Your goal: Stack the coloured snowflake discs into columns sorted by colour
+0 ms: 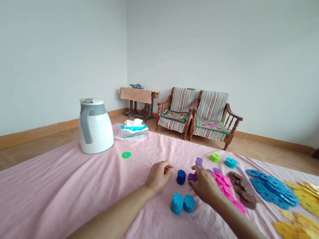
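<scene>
My right hand [205, 185] has its fingers closed on a purple flower-shaped plastic disc [192, 177], just right of a short dark blue stack [181, 177] of such discs. My left hand [159, 174] hovers left of that stack, its fingers curled in, and no piece shows in them. Two light blue stacks, a left one [177, 203] and a right one [189, 203], stand side by side nearer to me. Beyond my right hand lie a few loose purple discs [198, 161]. Pink discs [226, 186] spread beside my right wrist, which partly hides them.
Further right are brown discs [243, 191], a blue pile [273, 187] and yellow piles [301, 231]. Lime [215, 157] and turquoise [230, 162] stacks stand behind. A white jug [98, 130], a tissue box [134, 130] and a green disc [126, 155] occupy the left of the pink cloth [88, 198].
</scene>
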